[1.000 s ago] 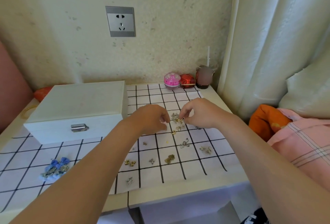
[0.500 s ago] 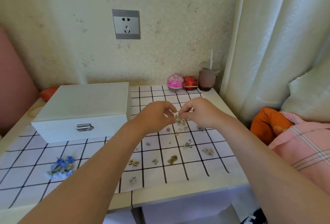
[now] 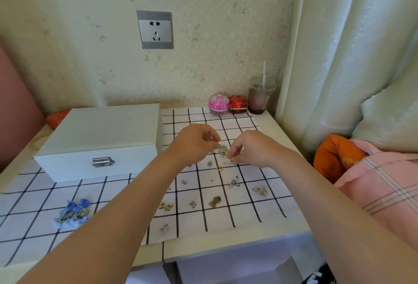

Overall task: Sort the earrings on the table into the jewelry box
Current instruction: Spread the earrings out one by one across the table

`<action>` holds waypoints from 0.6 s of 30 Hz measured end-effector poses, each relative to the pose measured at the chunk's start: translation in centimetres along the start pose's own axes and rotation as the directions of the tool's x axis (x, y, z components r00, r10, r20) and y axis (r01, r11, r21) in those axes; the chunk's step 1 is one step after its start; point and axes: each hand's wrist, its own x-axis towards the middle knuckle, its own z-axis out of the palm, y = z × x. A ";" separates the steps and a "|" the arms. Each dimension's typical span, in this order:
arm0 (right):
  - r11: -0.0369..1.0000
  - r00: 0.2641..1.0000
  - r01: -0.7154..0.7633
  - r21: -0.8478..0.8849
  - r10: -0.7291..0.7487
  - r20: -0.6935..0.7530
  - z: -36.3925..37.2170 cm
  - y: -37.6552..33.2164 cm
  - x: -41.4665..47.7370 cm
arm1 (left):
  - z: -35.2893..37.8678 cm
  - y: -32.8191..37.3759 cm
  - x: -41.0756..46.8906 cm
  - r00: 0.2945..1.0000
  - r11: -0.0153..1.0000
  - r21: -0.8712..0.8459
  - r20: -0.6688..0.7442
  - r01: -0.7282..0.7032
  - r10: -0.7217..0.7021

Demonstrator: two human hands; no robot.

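Observation:
The white jewelry box (image 3: 99, 138) stands closed on the left of the checked cloth (image 3: 267, 206), latch facing me. A small tangle of silver and gold earrings (image 3: 221, 149) sits between my hands at mid-table. My left hand (image 3: 194, 144) pinches its left side with curled fingers. The fingertips of my right hand (image 3: 251, 151) pinch at its right edge, low by the cloth. Several more earrings lie loose below, among them a gold pair (image 3: 167, 206), a bronze one (image 3: 214, 201) and a silver dangling one (image 3: 233, 183). Blue bow earrings (image 3: 72, 213) lie front left.
A pink container (image 3: 218, 102), a red case (image 3: 237, 103) and a drink cup with a straw (image 3: 260, 99) stand at the back right by the curtain. A gold bangle (image 3: 39, 141) lies left of the box. An orange cushion (image 3: 334, 157) is beside the table's right edge.
The hands have drawn slightly apart. My right hand has dropped lower toward the cloth, while the left hand stays at the tangle. The camera has tilted a little.

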 end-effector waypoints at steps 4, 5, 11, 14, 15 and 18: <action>0.999 1.000 -0.012 -0.032 0.012 0.000 0.0 -0.3 0.0 | 0.0 0.1 -0.7 0.999 0.999 0.009 0.044 -0.031 0.030; 0.999 1.000 -0.013 -0.034 0.013 0.001 -0.1 -0.3 0.0 | -0.1 -0.1 -0.9 0.997 0.999 0.019 0.051 -0.050 0.049; 0.999 0.998 0.002 0.054 0.002 -0.066 -1.2 -1.0 -1.4 | -1.1 -0.4 -2.7 0.991 0.992 0.005 0.057 -0.123 0.123; 0.997 0.999 0.018 0.076 -0.015 -0.038 -1.6 -1.6 -3.0 | -1.4 -0.1 -3.8 0.987 0.989 0.034 0.068 -0.145 0.143; 0.996 1.000 0.011 0.089 -0.010 -0.016 -1.6 -1.9 -3.6 | -1.4 -0.1 -4.1 0.986 0.987 0.047 0.069 -0.154 0.151; 0.997 0.998 -0.001 0.081 -0.004 0.062 -1.1 -2.8 -5.3 | -1.3 -0.2 -4.9 0.984 0.984 0.067 0.076 -0.166 0.161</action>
